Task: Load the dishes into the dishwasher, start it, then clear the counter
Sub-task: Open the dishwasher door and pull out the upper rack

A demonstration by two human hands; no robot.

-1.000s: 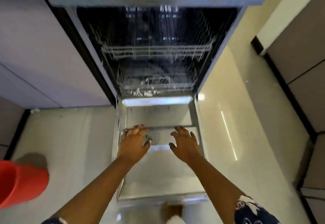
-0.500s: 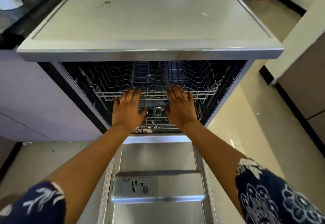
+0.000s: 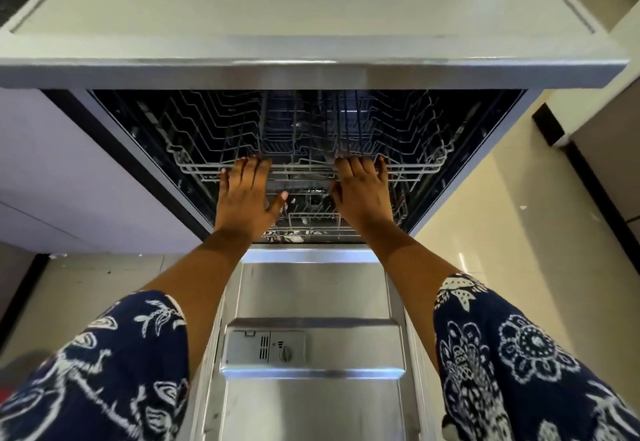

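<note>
Left hand (image 3: 244, 195): lifted off the lowered door (image 3: 311, 288), where it lay a second ago; fingers now rest over the upper rack (image 3: 415, 150) front rail.
Right hand (image 3: 362, 191): made the same move, onto the same rail.

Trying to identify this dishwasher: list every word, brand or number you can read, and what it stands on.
None readable.
The detergent dispenser on the open dishwasher door carries small marks beside its dial, too small and blurred to read.
No brand or number shows elsewhere.
</note>
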